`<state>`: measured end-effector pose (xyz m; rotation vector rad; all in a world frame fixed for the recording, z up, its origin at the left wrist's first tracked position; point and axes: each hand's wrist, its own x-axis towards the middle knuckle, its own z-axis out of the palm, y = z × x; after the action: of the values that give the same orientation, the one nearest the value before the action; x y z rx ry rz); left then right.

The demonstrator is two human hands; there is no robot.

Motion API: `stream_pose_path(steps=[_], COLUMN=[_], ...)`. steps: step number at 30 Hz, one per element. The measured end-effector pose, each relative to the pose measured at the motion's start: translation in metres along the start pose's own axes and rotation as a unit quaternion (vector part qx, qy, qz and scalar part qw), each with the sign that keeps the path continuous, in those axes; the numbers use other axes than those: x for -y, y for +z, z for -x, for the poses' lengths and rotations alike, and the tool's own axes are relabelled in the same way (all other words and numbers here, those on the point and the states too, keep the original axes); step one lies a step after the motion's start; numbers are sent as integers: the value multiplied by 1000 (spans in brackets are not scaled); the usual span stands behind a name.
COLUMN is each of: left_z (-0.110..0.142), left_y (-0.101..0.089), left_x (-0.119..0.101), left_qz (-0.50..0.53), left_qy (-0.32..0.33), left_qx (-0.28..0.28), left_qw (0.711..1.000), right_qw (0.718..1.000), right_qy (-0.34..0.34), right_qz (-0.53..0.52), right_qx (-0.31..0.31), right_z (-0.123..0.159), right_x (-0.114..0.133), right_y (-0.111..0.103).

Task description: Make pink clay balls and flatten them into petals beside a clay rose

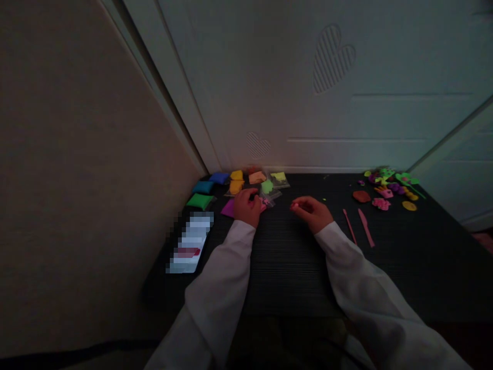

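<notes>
My left hand (246, 208) is curled over a small pink packet of modelling clay (264, 204), whose clear plastic edge sticks out to the right of the fingers. My fingers hide part of how they grip it. A purple packet (228, 207) lies just left of that hand. To the right, my right hand (313, 211) pinches a small lump of pink clay (295, 205) between thumb and fingertips, a little above the dark table (287, 267). The two hands are apart.
Blue (219, 178), green (200, 201), orange and yellow clay packets lie at the back left. A lit phone (190, 244) is at the left edge. On the right are a pink plastic knife (365, 227), a thin pink tool (349, 226) and several coloured clay shapes (381, 204). A white panel (269, 103) stands behind.
</notes>
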<state>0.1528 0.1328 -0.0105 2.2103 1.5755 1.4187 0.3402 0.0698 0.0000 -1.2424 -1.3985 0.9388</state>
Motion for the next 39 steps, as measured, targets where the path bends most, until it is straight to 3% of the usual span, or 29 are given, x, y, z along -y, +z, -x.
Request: stream_pose_path(steps=[31,39], left_z=[0,0], left_y=[0,0], left_x=[-2,-4], left_qz=[-21,-74], left_qy=[-2,30], left_qx=[14,69], left_qw=[1000,994], right_qw=[993,974], right_qy=[-48,-66], right_qz=[108,214], right_qx=[15,25], right_z=[5,5], right_x=[0,0], right_y=[1,-3])
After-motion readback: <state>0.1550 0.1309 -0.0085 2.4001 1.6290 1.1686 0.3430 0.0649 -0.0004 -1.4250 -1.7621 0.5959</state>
